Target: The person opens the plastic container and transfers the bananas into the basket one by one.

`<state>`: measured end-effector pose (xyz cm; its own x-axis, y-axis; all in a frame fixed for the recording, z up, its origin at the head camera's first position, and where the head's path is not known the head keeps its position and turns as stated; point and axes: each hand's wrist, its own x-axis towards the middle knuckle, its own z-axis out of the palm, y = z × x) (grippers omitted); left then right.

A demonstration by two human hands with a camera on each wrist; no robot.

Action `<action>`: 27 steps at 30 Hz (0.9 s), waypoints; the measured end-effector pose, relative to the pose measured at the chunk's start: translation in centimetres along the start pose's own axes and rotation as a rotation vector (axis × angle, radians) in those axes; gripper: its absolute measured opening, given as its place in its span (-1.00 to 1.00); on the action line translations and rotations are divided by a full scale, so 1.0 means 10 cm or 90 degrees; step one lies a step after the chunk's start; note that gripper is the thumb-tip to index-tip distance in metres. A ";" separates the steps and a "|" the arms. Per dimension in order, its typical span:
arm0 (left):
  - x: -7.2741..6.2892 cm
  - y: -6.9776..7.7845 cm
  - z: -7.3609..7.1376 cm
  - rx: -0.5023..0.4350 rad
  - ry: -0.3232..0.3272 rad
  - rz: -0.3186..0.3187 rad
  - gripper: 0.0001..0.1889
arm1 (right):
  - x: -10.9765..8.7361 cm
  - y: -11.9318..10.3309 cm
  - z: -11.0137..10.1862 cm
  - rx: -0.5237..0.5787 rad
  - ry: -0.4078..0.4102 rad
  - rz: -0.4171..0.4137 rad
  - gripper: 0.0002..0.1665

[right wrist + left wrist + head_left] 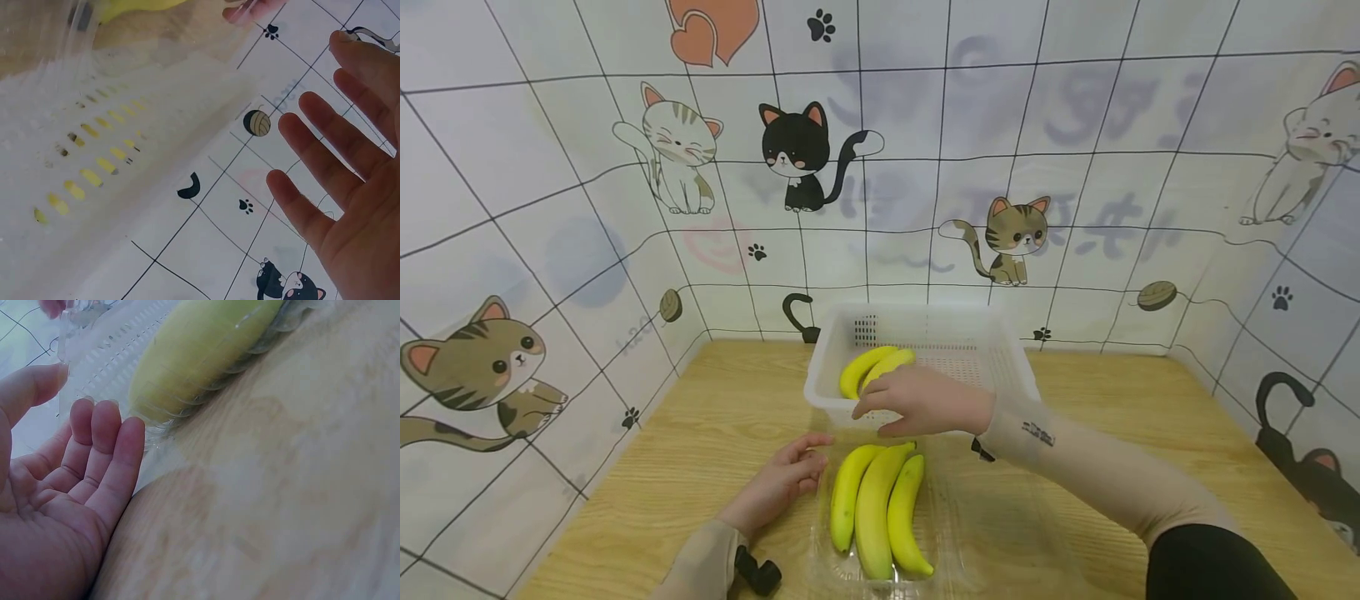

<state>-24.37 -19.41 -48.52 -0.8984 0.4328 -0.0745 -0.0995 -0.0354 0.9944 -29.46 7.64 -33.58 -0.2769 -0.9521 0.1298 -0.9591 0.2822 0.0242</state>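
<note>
Three bananas (876, 508) lie side by side in a clear plastic container (946, 533) on the table. My left hand (781, 485) rests at the container's left side, fingers loosely bent; its fingertips are right at the plastic edge in the left wrist view, near one banana (200, 356). Over the front rim of a white plastic basket (826, 403) hovers my right hand (921, 402), holding nothing. Its fingers are spread in the right wrist view. Yellow bananas (867, 367) lie in the basket's left part, partly hidden by this hand.
The wooden table (730, 392) meets walls covered with a cat-print tiled sheet (910, 192) at the back and both sides. Behind the container stands the basket, near the back wall. The container's clear lid (1007, 508) spreads out to the right.
</note>
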 end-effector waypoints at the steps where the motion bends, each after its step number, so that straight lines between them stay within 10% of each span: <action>1: 0.00 0.00 0.00 0.000 0.002 -0.002 -0.51 | -0.02 -0.04 0.01 0.002 -0.005 -0.003 -0.61; 27: 0.00 0.00 0.01 -0.007 0.003 0.012 -0.48 | -0.34 -0.32 0.54 0.018 -0.084 -0.098 -0.67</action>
<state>-24.37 -19.33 -48.54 -0.9021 0.4279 -0.0564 -0.0877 -0.0537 0.9947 -25.77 9.34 -39.49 -0.1297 -0.9915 -0.0051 -0.9915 0.1297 0.0049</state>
